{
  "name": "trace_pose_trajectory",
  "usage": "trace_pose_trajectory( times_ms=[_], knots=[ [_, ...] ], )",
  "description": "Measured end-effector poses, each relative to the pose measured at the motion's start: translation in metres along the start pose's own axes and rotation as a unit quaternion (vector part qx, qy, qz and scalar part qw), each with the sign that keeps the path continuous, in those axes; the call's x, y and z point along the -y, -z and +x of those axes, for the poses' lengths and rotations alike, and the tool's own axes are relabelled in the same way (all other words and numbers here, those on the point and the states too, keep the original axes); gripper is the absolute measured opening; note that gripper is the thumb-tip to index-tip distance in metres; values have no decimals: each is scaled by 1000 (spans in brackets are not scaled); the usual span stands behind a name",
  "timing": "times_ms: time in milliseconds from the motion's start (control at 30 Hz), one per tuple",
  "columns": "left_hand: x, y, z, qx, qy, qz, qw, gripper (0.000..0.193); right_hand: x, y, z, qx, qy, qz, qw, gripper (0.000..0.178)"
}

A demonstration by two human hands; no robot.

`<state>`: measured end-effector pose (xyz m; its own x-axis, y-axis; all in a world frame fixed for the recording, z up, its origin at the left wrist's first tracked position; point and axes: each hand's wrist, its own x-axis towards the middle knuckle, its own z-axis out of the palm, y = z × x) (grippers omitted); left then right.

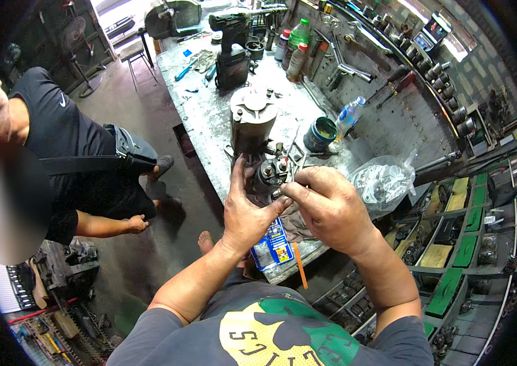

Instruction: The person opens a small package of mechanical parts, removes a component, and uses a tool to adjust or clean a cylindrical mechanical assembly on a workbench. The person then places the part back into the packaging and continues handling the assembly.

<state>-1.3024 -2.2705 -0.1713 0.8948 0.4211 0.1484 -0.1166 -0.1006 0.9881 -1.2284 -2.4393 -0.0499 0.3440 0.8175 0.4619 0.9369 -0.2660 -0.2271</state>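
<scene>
A starter motor stands upright on the metal workbench, its silver-topped cylinder (pixel 253 119) behind and its round dark solenoid (pixel 267 174) in front. Metal terminal studs show on the solenoid's top. My left hand (pixel 248 211) curves round the solenoid's left and near sides, fingers up along it and thumb reaching across the front. My right hand (pixel 329 204) is closed in a pinch at the solenoid's near right edge. What lies between its fingertips is too small to make out. Beneath my hands are a grey rag (pixel 297 227) and a blue-and-yellow package (pixel 275 249).
Right of the motor are a dark tub (pixel 320 134), a plastic bottle (pixel 351 114) and a clear bag of parts (pixel 383 184). An orange stick (pixel 300 266) overhangs the workbench (pixel 200 116) edge. Another person (pixel 72 146) stands at left. Parts shelves (pixel 453 244) line the right.
</scene>
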Motion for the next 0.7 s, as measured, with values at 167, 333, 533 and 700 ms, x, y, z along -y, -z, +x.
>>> trace_pose_trajectory(
  times_ms=[167, 333, 533, 700],
  knots=[
    [0, 2, 0, 7, -4, -2, 1000, 125, -3, 2, 4, 10, -10, -32, 999, 37],
    [-2, 1, 0, 10, -4, -35, 999, 124, -2, -1, 3, -4, -20, -16, 1000, 38],
    [2, 2, 2, 16, 1, -32, 999, 126, -3, -1, 1, -13, -27, -30, 999, 40],
    [6, 2, 2, 12, 1, -27, 1000, 128, -3, -1, -3, -28, -77, -5, 997, 38]
  ],
)
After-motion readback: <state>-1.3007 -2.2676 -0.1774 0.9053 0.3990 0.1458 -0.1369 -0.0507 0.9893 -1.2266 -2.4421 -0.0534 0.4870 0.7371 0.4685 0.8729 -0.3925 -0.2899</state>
